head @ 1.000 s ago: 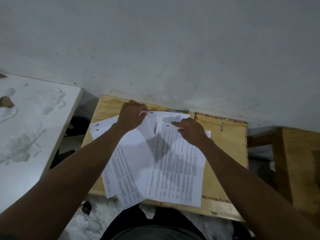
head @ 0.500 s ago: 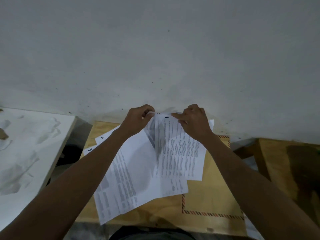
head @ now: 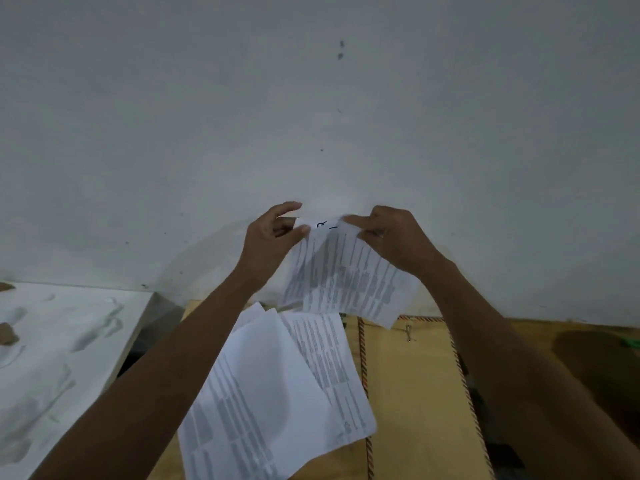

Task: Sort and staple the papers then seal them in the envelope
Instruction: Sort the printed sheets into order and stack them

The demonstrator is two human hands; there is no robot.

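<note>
A small set of printed sheets is now lifted clear of the wooden desk and held up in front of the grey wall, where a second earlier all the pages were spread flat on the desk under both hands. The top edge of the raised sheets is pinched by the left hand between thumb and forefinger, the other fingers being spread loosely above; the opposite top corner is gripped by the right hand, whose fingers are curled round the paper. Handwritten numbers can be made out along that top edge, one resembling a 3 and one a 1, though the motion blur leaves them uncertain.

The remaining loose pages are left on the desk below, fanned and overlapping, their right edge lying over the brown envelope with its striped border. The envelope's metal clasp is seen just under the lower corner of the raised sheets. A white table stands well apart to the left.

From this change it is judged that sorting is in hand: numbered pages are being gathered and squared into order. Several pages have not yet been collected, so stapling and sealing are still to come. No stapler can be identified in view.
</note>
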